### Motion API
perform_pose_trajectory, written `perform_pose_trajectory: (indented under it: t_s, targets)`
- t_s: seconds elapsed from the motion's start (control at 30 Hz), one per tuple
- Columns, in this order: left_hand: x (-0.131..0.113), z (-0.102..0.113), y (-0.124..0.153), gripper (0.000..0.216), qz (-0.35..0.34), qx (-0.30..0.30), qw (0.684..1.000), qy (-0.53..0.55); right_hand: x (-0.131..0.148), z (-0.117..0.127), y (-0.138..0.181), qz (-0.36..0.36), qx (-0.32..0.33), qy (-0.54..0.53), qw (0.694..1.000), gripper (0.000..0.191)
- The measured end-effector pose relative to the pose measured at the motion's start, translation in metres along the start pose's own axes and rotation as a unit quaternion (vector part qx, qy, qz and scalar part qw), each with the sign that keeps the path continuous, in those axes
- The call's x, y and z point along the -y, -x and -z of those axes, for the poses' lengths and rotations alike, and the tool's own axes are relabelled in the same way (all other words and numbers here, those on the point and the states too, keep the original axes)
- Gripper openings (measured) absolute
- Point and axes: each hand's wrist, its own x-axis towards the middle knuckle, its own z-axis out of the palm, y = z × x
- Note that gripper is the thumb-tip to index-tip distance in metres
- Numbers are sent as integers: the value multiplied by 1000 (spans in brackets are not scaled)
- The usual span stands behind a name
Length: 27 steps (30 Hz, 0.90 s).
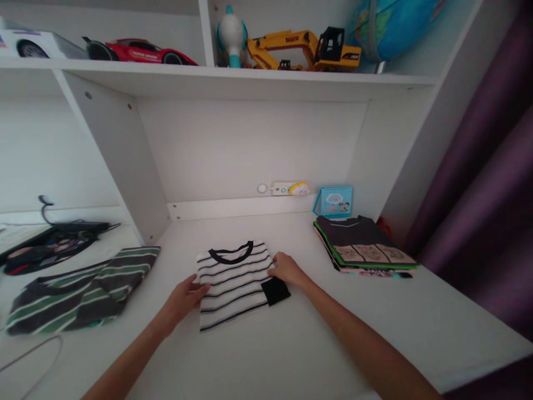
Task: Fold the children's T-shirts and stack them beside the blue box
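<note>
A white T-shirt with thin black stripes (233,286) lies folded into a near square on the white desk. Its black collar points away from me, and a black patch (275,290) shows at its lower right. My left hand (185,298) grips the left edge, thumb on top of the cloth and fingers at the side, partly hidden. On the opposite edge, just above the black patch, my right hand (288,269) pinches the fabric with its fingers closed.
To the right is a stack of folded shirts (362,241), with a small blue calendar (335,201) behind it. A green and grey striped garment (87,291) lies at left, near a dark bag (52,247). Overhead, a shelf (266,80) holds toys.
</note>
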Motion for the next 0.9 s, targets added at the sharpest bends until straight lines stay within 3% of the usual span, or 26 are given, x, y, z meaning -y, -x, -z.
perform_pose_trajectory:
  t_s: [0.07,0.2,0.33,0.43,0.57,0.67,0.73,0.8,0.9]
  targets:
    - [-8,-3,4,50,34,44,997,56,1,-1,-5,-9,8,-15,1000,33]
    - [-14,-4,7,43,52,124,990,51,3,0,-6,11,21,-47,999,14]
    - [-17,-14,6,48,26,169,979,110,2,7,3,62,-25,-69,995,21]
    - [-38,-40,-1,52,-4,174,976,127,-14,32,9,86,-73,-75,991,23]
    - [-100,-103,-22,50,-80,201,965,146,-74,102,10,70,-155,-74,983,24]
    - [-153,-169,-37,47,-157,234,942,184,-141,162,9,29,-246,-74,966,26]
    - [-179,-216,-44,48,-172,269,924,209,-186,192,10,-21,-302,-70,950,26]
    - [-192,-261,-49,49,-164,294,914,226,-226,210,11,-54,-332,-68,939,25]
    - [-189,-314,-54,50,-151,313,906,240,-271,213,14,-69,-344,-67,934,21]
